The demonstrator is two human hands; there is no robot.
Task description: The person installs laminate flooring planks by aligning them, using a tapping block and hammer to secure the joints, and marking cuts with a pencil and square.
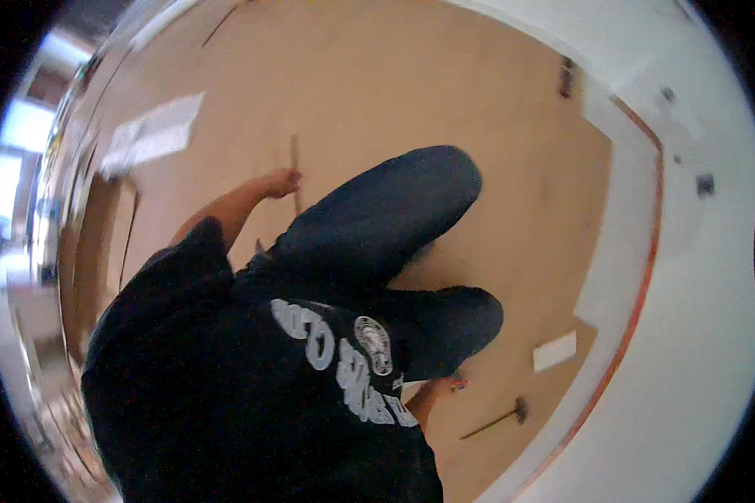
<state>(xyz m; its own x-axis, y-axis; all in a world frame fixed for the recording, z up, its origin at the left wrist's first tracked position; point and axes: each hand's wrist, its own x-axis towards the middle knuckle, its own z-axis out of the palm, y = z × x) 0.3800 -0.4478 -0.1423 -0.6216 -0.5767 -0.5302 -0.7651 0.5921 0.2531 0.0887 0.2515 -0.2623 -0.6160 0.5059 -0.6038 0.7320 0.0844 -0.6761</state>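
Note:
My left hand (283, 183) is closed around a long, thin brown strip (294, 151), blurred, held over the brown-papered floor beyond my left thigh. The strip sticks out on both sides of my fist. Low in the view, just past my right knee, my right hand (438, 389) is partly covered by my leg and shirt. Its fingers look closed, and a small reddish and blue bit shows at their tips; what it belongs to I cannot make out. Near that hand, a mallet-like tool (520, 410) with a dark head and thin handle lies on the floor.
Brown paper (528, 210) covers the floor. A white sheet (155, 132) lies at the far left, a small white block (554, 352) at the right, a dark object (567, 77) at the far right. An orange-red strip (656, 210) runs beside the white wall (705, 277). Cardboard (105, 251) stands left.

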